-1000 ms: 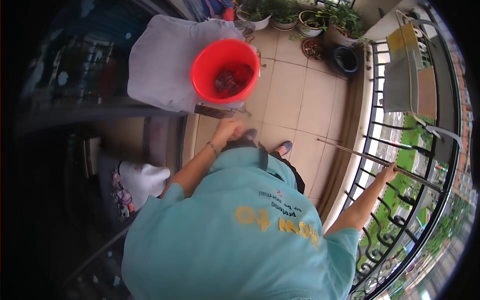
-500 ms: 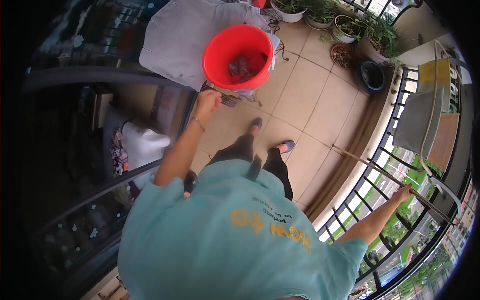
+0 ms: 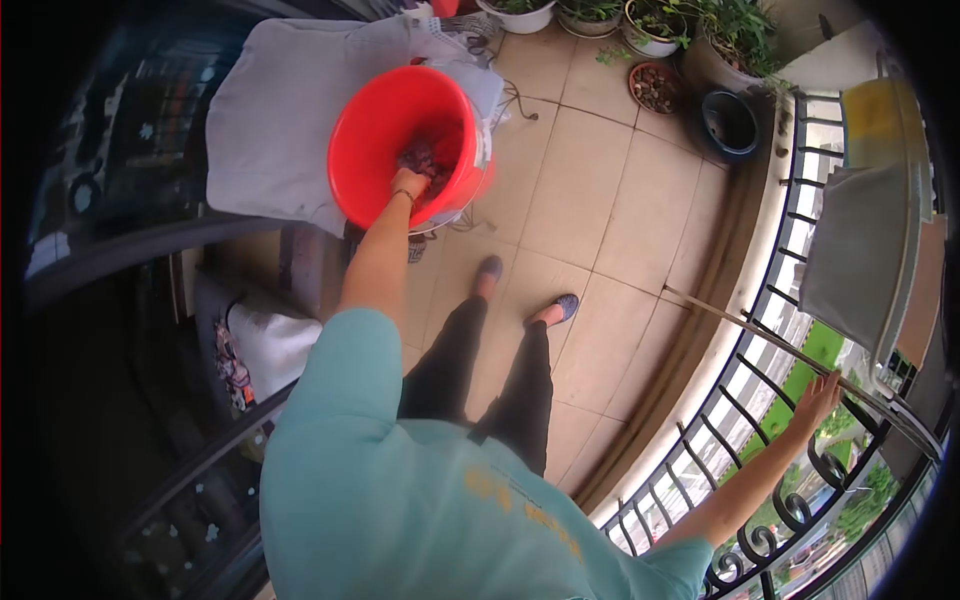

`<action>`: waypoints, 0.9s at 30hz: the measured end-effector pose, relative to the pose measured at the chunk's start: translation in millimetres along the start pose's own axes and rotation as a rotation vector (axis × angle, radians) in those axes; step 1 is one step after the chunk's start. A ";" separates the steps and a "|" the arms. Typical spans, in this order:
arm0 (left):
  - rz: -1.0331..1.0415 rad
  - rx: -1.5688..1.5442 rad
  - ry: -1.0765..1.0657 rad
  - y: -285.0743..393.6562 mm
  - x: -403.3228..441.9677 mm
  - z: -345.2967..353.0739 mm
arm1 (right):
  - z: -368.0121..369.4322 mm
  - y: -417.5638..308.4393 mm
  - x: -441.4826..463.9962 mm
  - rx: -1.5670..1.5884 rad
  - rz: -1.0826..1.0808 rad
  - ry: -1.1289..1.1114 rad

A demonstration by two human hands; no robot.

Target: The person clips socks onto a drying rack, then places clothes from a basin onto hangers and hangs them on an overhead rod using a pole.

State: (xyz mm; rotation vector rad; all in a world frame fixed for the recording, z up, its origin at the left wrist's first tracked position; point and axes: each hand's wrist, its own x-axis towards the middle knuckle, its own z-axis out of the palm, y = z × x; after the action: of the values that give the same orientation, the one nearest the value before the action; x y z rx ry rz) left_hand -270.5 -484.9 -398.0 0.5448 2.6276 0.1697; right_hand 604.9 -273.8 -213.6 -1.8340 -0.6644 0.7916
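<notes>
A red bucket (image 3: pixel 375 120) stands at the upper left, with a dark reddish, crumpled wet-looking cloth (image 3: pixel 425 158) inside it. My left hand (image 3: pixel 409 182) reaches over the bucket's near rim and is closed at the cloth; its fingertips are partly hidden. Out to the right, my right hand (image 3: pixel 820 395) is wrapped round a long thin pole (image 3: pixel 750 325), which slants across the balcony railing.
Grey fabric (image 3: pixel 275 120) lies beneath and beside the bucket. Potted plants (image 3: pixel 655 22) and a dark blue pot (image 3: pixel 729 125) line the far end. A grey cloth (image 3: pixel 850 255) hangs by the railing (image 3: pixel 735 400). Glass doors flank the left.
My left hand has moved from outside the bucket down into it, onto the cloth. The bucket appears further left in view. My right hand stays on the pole.
</notes>
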 end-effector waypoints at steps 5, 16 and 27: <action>-0.103 0.023 -0.196 15.1 34.7 17.6 | -14.5 52.0 -76.7 0.027 0.181 -0.069; -0.325 -0.393 -0.325 7.3 40.8 -7.1 | -12.1 169.8 -203.7 0.186 0.551 -0.177; -0.073 -1.528 0.127 26.3 -84.3 -222.2 | 57.7 185.8 -262.8 0.243 0.693 -0.491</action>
State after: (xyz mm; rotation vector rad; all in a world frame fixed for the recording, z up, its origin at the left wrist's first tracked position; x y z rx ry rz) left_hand -292.4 -501.2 -160.5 -0.1314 1.8079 1.9274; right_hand 410.5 -501.7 -344.7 -1.6495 -0.1891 1.7337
